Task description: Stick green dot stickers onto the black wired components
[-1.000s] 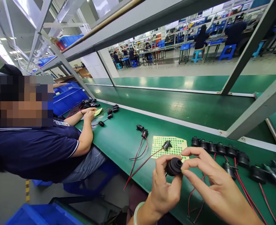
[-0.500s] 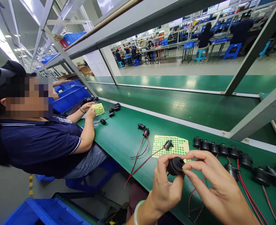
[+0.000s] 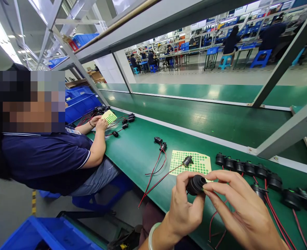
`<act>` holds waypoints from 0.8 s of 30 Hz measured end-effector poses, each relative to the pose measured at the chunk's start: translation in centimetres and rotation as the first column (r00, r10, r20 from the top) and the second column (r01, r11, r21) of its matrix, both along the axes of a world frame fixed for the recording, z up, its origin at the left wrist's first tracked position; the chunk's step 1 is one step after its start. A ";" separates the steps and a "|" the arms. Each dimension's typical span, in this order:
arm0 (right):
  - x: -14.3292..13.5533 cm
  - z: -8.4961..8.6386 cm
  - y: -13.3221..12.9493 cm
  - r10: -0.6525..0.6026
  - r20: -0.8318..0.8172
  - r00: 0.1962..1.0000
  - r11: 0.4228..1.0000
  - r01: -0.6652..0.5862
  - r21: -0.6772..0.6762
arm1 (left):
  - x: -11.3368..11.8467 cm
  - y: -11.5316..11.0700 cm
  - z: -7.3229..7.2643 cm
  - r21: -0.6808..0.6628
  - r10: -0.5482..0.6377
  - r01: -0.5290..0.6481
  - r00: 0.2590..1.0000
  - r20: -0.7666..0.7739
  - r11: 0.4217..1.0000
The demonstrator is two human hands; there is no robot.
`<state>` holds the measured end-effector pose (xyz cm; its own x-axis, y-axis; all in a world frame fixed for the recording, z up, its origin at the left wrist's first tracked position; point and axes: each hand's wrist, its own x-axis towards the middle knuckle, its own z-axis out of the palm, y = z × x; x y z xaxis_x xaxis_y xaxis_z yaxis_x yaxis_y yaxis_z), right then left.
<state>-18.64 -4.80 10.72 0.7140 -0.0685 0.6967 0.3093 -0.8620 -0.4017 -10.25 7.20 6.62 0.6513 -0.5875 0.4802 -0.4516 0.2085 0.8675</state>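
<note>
My left hand is closed around a small black pump, a round body with a nozzle facing up and right. The thumb and index finger of my right hand are pinched against the nozzle side, with a speck of green at the fingertips that looks like a green dot sticker. Just beyond my hands lies a pale yellow sheet of green dot stickers. Another black pump rests on that sheet, its red and black wires trailing left.
Several black pumps with red wires stand in a row on the green table at right. Two more pumps lie left of the sheet. A co-worker sits at left holding another sticker sheet. A slanted metal post rises at right.
The co-worker's sticker sheet has tilted up slightly and the co-worker's head has shifted. My own hands and the pump stay almost the same, with a slight camera shift.
</note>
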 end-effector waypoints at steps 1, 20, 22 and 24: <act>0.0 -0.1 0.0 0.004 -0.011 1.000 1.000 -0.003 0.019 | 0.0 0.0 0.0 0.003 0.001 -0.001 1.000 0.003 1.000; -1.7 0.7 -1.1 0.015 0.029 0.999 0.990 -0.010 -0.141 | -0.1 0.7 0.4 0.020 -0.034 0.038 0.988 -0.150 0.999; -1.5 0.9 -0.8 0.027 0.032 0.999 0.984 -0.021 -0.175 | -0.2 0.8 0.4 0.013 -0.040 0.043 0.987 -0.155 0.999; -1.2 1.4 -0.4 0.031 0.055 0.998 0.982 -0.020 -0.187 | -0.3 0.9 0.4 0.007 -0.040 0.042 0.989 -0.145 0.999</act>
